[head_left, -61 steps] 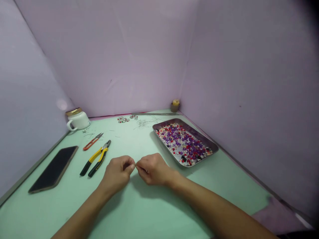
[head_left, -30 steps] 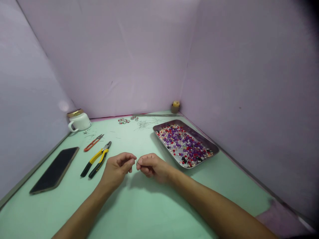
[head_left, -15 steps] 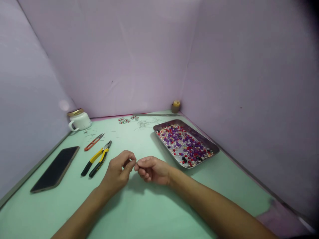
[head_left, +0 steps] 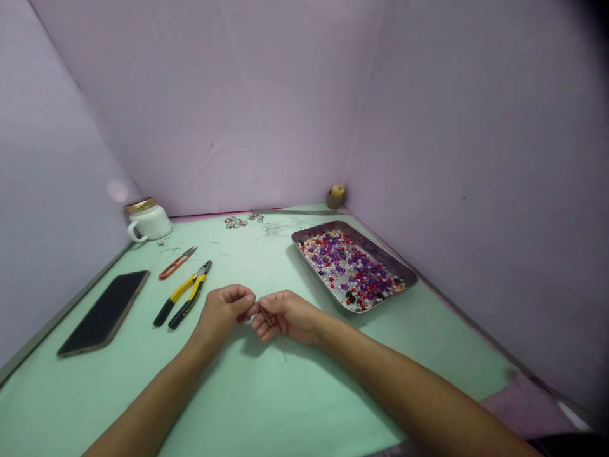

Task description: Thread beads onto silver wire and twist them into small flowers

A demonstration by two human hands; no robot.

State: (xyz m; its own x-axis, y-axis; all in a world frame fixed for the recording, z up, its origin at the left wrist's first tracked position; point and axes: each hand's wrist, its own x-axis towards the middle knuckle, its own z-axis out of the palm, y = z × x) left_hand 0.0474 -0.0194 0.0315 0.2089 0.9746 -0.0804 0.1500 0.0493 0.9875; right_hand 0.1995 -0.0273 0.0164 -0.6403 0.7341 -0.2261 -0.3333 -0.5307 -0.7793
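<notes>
My left hand [head_left: 223,312] and my right hand [head_left: 292,317] meet fingertip to fingertip above the green tabletop [head_left: 266,406]. Between them is a thin wire [head_left: 267,318], slanting down across the fingers of my right hand. Thumb and index finger of my right hand pinch it, while the other fingers curl loosely. My left fingertips are pressed together at the wire's upper end; what else they may hold is too small to make out. Left of my left hand lie yellow-and-black pliers [head_left: 183,297].
A metal tray [head_left: 413,279] of mixed beads stands right. Orange thread snips [head_left: 177,263] and a phone [head_left: 104,312] lie left, a white lidded mug [head_left: 157,223] behind them. Beaded pieces [head_left: 235,222] and loose wires [head_left: 276,231] lie at the back, near a small yellow-topped object [head_left: 336,195].
Both hands have shifted slightly up and left in view, still fingertip to fingertip. The thin wire now shows across my right fingers. The whole scene sits a little higher in the picture.
</notes>
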